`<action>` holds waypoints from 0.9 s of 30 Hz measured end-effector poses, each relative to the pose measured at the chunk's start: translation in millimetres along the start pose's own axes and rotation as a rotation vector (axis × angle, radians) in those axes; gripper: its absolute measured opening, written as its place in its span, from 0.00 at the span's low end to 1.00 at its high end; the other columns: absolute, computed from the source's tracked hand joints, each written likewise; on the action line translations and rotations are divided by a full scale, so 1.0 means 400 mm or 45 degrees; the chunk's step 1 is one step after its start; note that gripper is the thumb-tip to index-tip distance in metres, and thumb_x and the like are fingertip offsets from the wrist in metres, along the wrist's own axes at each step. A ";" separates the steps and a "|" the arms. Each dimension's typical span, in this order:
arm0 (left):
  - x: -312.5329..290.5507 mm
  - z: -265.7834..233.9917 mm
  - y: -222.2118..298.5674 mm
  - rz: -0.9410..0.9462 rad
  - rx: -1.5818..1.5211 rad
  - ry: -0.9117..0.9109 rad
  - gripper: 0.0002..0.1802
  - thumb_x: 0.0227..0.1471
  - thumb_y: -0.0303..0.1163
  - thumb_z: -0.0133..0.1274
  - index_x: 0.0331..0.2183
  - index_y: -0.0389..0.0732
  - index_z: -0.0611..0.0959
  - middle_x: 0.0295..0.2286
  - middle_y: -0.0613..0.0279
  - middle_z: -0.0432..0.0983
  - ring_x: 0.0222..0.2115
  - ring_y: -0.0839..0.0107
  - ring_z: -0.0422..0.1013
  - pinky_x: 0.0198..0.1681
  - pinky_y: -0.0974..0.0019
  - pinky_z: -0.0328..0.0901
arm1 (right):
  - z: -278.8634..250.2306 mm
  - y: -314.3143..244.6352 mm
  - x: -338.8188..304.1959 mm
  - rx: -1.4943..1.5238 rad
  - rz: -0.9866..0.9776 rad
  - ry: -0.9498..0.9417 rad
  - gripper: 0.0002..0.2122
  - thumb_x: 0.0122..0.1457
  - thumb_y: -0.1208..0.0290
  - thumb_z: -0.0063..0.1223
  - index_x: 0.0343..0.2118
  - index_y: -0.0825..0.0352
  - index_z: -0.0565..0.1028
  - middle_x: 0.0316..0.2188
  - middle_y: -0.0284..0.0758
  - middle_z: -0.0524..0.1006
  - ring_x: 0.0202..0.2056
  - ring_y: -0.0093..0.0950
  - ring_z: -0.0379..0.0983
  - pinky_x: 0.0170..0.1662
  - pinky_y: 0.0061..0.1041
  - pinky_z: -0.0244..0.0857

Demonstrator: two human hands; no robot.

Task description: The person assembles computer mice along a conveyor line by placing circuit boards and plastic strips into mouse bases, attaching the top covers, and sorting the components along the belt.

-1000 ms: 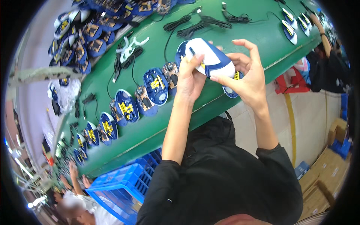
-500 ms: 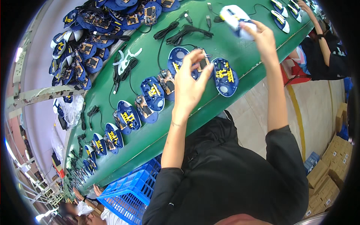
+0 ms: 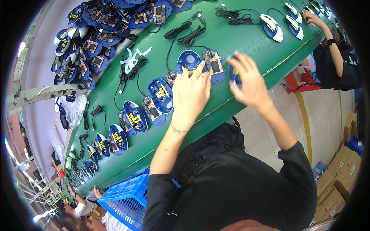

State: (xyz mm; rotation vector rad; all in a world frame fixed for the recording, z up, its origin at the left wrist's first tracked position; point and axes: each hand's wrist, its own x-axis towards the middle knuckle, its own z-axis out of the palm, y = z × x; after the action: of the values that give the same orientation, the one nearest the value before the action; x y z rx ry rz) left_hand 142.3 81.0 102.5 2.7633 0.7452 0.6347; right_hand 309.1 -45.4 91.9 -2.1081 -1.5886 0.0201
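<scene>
My left hand (image 3: pixel 190 90) reaches over the near end of a blue mouse shell (image 3: pixel 189 59) with a round pale disc inside, its fingers bent down onto the shell. The fingertips are partly hidden. My right hand (image 3: pixel 250 82), smeared by motion, has thumb and fingers around another blue mouse shell (image 3: pixel 236 75) with yellow parts, which stands tilted. Between the hands lies a blue mouse base (image 3: pixel 214 67) with a brown circuit board and a black cable. A closed white-and-blue mouse (image 3: pixel 271 27) rests farther off to the right.
Opened mice (image 3: pixel 135 117) line the green table (image 3: pixel 162 138) to the left. Mouse bases (image 3: pixel 92 46) are heaped at the far left, near a white forked plastic piece (image 3: pixel 133 61). A blue crate (image 3: pixel 125 200) stands below. A co-worker's hand (image 3: pixel 312 18) touches mice at the far right.
My right hand has let go of the closed mouse at the far right and come back to grip a shell. My left hand has lowered onto the disc-bearing shell.
</scene>
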 end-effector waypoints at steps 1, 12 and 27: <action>0.066 0.045 0.010 0.018 0.013 0.002 0.07 0.50 0.34 0.58 0.31 0.42 0.85 0.45 0.65 0.79 0.34 0.62 0.74 0.39 0.60 0.67 | -0.001 0.098 0.065 -0.051 -0.009 0.104 0.27 0.47 0.69 0.61 0.53 0.64 0.69 0.58 0.47 0.64 0.57 0.51 0.61 0.59 0.43 0.59; 0.249 0.277 0.132 -0.059 -0.024 0.000 0.06 0.49 0.30 0.59 0.31 0.40 0.86 0.43 0.65 0.79 0.35 0.61 0.72 0.42 0.62 0.67 | 0.105 0.368 0.408 0.268 -0.016 -0.418 0.11 0.54 0.69 0.57 0.38 0.69 0.77 0.35 0.43 0.79 0.38 0.41 0.76 0.43 0.35 0.69; 0.376 0.253 0.112 -0.731 -1.561 -0.111 0.31 0.48 0.37 0.65 0.50 0.31 0.75 0.40 0.52 0.77 0.38 0.73 0.74 0.41 0.70 0.69 | -0.034 0.350 0.410 1.135 0.300 -0.148 0.11 0.56 0.72 0.60 0.38 0.73 0.80 0.33 0.34 0.81 0.34 0.21 0.77 0.39 0.21 0.71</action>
State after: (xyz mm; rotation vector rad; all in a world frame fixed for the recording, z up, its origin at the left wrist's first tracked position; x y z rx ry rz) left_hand 324.9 112.3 79.3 1.3737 0.7171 0.5507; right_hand 491.4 70.6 94.5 -1.5595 -1.0643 0.7879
